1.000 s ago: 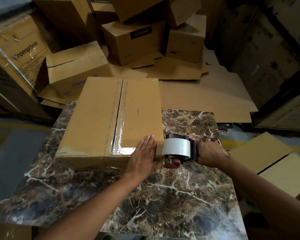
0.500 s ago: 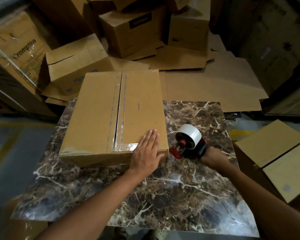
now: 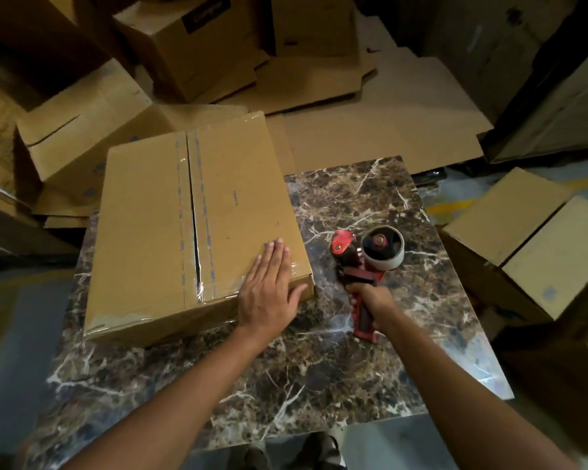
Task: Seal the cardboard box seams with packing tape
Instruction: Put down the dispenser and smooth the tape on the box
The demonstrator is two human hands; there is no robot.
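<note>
Now left hand point(image 3: 269, 293) flat on box point(image 3: 170, 239) corner, right hand point(image 3: 370, 300) gripping tape dispenser point(image 3: 370, 262)

1. My left hand point(image 3: 269, 296) lies flat on the cardboard box point(image 3: 143, 232), fingers straight and together, palm over the near right corner.
2. The box sits on the left side of the marble-patterned table point(image 3: 319, 368).
3. The centre seam point(image 3: 192, 215) runs away from me. Glossy clear tape point(image 3: 204, 286) shines over it, and a dark gap shows between the flaps.
4. My right hand point(image 3: 370, 300) grips the red handle of the tape dispenser point(image 3: 360, 269), just right of the box and not touching it.
5. The tape roll point(image 3: 386, 257) sits at the dispenser's far end, above the table.
6. Beyond the table lie flattened cardboard sheets point(image 3: 370, 123) and stacked boxes point(image 3: 82, 130); more boxes point(image 3: 523, 239) crowd my right.
</note>
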